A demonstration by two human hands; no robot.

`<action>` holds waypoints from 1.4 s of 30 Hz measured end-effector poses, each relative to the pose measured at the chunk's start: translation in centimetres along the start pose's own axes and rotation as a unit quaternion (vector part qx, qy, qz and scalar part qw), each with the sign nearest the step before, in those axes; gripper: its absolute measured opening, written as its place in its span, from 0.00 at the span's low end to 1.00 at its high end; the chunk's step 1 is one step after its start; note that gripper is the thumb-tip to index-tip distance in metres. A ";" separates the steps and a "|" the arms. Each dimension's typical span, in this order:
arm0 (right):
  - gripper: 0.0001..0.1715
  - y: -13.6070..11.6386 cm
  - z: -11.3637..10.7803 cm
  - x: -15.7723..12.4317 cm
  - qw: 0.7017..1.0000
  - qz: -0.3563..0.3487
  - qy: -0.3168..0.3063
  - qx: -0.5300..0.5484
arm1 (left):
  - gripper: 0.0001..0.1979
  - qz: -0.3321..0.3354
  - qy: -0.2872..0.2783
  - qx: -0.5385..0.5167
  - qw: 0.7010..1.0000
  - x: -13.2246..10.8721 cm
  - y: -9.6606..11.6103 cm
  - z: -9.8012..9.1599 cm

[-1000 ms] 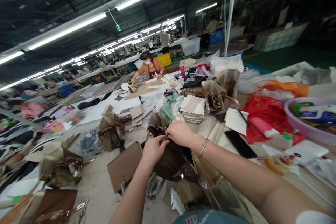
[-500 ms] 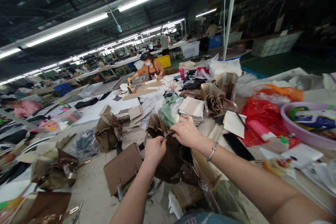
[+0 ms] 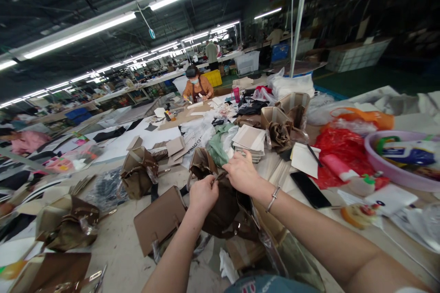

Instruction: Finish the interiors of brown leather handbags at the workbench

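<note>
Both of my hands are on a dark brown handbag (image 3: 222,213) close in front of me, with its lining turned outward. My left hand (image 3: 203,194) is closed, pinching the bag's upper edge between thumb and fingers. Just to the right, my right hand (image 3: 241,171) grips the same edge with bent fingers, a bracelet on its wrist. Beyond the left hand stands an open brown bag (image 3: 202,163). A brown bag with a flat flap (image 3: 161,219) lies left of my left forearm. Behind my right hand is a stack of beige panels (image 3: 249,142).
More part-made bags (image 3: 139,174) stand at left. On the right lie a black phone (image 3: 310,190), a red plastic bag (image 3: 335,149) and a lilac basin (image 3: 373,146). Across the table a co-worker (image 3: 198,88) sits in an orange top. A metal pole (image 3: 299,23) rises behind the table.
Both hands keep hold of the bag's edge and have barely moved. The whole view has shifted slightly. The co-worker's outstretched arm has drawn in toward the body.
</note>
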State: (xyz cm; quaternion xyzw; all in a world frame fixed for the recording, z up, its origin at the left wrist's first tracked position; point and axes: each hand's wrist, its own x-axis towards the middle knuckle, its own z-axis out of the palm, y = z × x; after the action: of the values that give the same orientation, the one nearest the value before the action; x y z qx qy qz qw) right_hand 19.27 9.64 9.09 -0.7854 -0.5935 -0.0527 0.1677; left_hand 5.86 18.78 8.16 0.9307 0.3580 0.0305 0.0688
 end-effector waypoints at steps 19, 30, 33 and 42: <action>0.06 0.7 0.0 -1.4 0.998 -0.015 0.022 0.050 | 0.16 0.002 -0.044 0.050 0.998 1.5 0.7 -0.4; 0.44 -0.1 -1.5 -5.4 0.982 0.087 0.066 0.156 | 0.16 0.058 -0.072 0.022 0.996 2.4 -0.1 -1.3; 0.56 -1.2 -1.1 -8.6 0.979 0.114 0.020 0.169 | 0.17 0.046 -0.060 0.052 0.996 2.6 0.2 -0.9; 0.54 -1.9 -1.4 -10.7 0.976 0.135 -0.112 0.126 | 0.18 0.011 -0.037 0.062 0.997 3.0 -1.1 -0.8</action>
State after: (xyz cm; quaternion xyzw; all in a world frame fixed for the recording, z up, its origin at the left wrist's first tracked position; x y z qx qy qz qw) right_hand 14.49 -0.15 7.72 -0.8318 -0.4991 0.1339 0.2028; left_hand 7.28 21.75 8.80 0.9376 0.3461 -0.0252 0.0239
